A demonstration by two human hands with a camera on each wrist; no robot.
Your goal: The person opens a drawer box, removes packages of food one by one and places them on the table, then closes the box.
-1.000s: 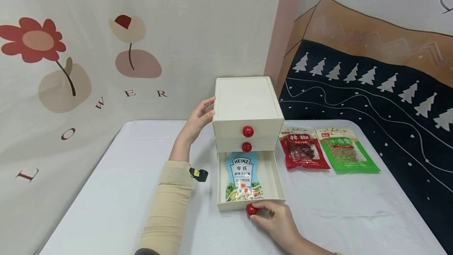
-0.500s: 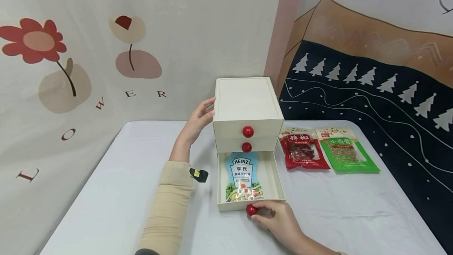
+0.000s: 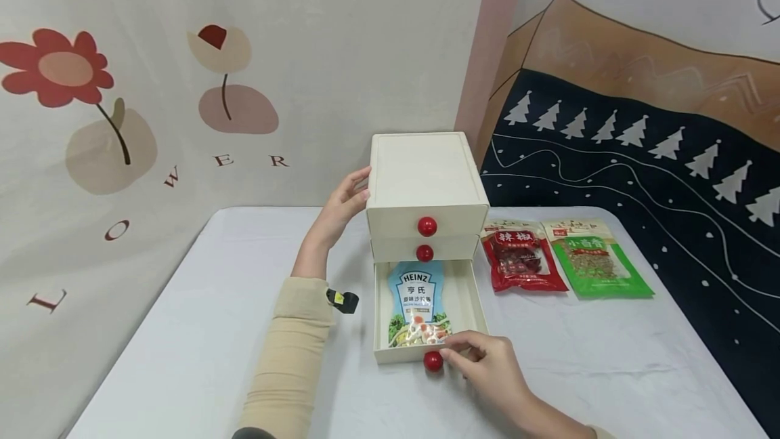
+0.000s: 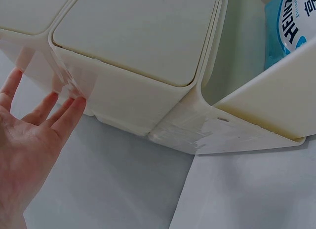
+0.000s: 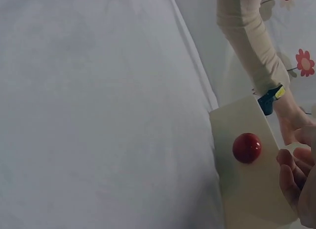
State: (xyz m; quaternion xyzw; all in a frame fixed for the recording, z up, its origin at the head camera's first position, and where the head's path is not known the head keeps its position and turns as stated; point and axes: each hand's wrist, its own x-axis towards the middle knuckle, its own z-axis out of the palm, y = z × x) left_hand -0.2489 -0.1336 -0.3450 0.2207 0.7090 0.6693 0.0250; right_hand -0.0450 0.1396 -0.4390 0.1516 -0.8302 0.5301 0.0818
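In the head view a white drawer cabinet [image 3: 426, 168] stands on the table. Its lowest drawer [image 3: 466, 293] is pulled out, and a blue Heinz salad dressing pouch [image 3: 417, 300] lies inside. My left hand [image 3: 335, 215] rests its spread fingertips against the cabinet's left side; the left wrist view shows those fingers [image 4: 71, 118] touching the wall. Just right of the drawer's red knob [image 3: 433, 361] is my right hand [image 3: 493, 368], loosely bent and holding nothing. A small gap separates it from the knob [image 5: 247, 148] in the right wrist view, its fingers near the drawer front's upper edge.
Right of the cabinet lie a red bag of dried chillies [image 3: 524, 259] and a green bag of fennel seeds [image 3: 597, 259]. Two upper drawers with red knobs [image 3: 427, 226] are closed. Behind the white-covered table [image 3: 579, 371] hang printed cloths [image 3: 341, 53].
My right hand has let go of the lowest drawer's red knob and shifted slightly right. The left hand and the pulled-out drawer have stayed in place.
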